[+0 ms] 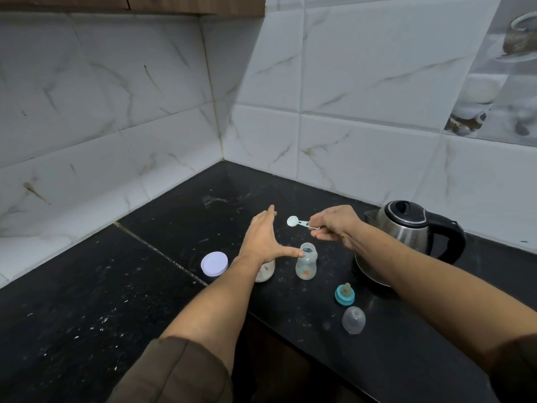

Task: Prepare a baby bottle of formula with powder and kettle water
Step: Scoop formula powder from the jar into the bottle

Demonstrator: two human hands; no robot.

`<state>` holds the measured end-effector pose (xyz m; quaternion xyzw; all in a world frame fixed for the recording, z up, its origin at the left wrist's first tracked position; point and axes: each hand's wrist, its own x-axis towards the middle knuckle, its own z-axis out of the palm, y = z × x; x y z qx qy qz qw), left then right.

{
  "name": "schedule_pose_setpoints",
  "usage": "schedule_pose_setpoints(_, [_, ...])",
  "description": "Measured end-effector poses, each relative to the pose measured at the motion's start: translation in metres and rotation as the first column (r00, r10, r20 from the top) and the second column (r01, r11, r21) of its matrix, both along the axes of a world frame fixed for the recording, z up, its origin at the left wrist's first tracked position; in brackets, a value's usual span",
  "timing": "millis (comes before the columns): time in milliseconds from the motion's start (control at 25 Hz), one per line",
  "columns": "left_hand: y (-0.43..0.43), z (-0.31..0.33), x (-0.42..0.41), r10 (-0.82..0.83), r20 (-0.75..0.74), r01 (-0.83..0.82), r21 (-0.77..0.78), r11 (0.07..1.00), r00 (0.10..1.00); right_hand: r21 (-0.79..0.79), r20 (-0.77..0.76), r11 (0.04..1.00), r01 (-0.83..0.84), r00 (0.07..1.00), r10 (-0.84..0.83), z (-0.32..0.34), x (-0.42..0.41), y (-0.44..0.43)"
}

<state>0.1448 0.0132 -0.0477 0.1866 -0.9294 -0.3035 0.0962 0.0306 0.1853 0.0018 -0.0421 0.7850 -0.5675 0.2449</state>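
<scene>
The powder jar (266,270), just left of centre, is mostly hidden under the left wrist, so only its pale lower part shows and its contents are hard to make out; the kettle's (406,228) base is partly covered by the right forearm; both sleeves are cut off at the bottom edge.

On the black counter (145,286) there is one baby bottle (306,263), one jar, one round white lid (214,263) lying flat left of the jar, one teal teat ring (345,293), one clear dome cap (353,319) below it, and one steel kettle at the right; one white scoop (297,223) is held in the air.

The bottle stands upright at the centre of the frame, uncapped, clear plastic with small coloured prints; whether it holds anything cannot be told.

The left hand (261,237) hovers above the jar, fingers straight and spread, thumb reaching to the bottle's rim; whether it touches is unclear; the right hand (337,225) pinches the scoop's handle above the bottle, bowl pointing left.
</scene>
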Motion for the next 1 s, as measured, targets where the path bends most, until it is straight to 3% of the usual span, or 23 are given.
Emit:
schedule_pose_setpoints(240, [0.042,-0.007,-0.021,-0.023,0.021,0.022,0.067,0.998,1.000,-0.019,-0.010,0.997,0.081,0.997,-0.081,-0.002,-0.007,0.032])
schedule_pose_setpoints(440, [0.052,-0.016,-0.032,-0.011,0.201,-0.035,0.224,0.974,0.980,0.004,0.007,0.994,0.109,0.994,-0.109,-0.013,-0.009,0.049])
schedule_pose_setpoints(640, [0.058,-0.040,-0.032,0.003,0.335,-0.072,0.194,0.978,0.942,0.032,0.018,0.995,0.098,0.995,-0.099,-0.023,-0.006,0.054])
schedule_pose_setpoints(840, [0.063,-0.048,-0.033,0.022,0.302,-0.094,0.227,0.969,0.953,0.044,-0.012,0.996,0.079,0.997,-0.078,-0.029,-0.007,0.053])
schedule_pose_setpoints(1000, [0.065,-0.040,-0.040,0.065,0.232,-0.107,0.174,0.979,0.971,0.070,-0.145,0.996,0.055,0.988,-0.044,-0.028,-0.006,0.052])
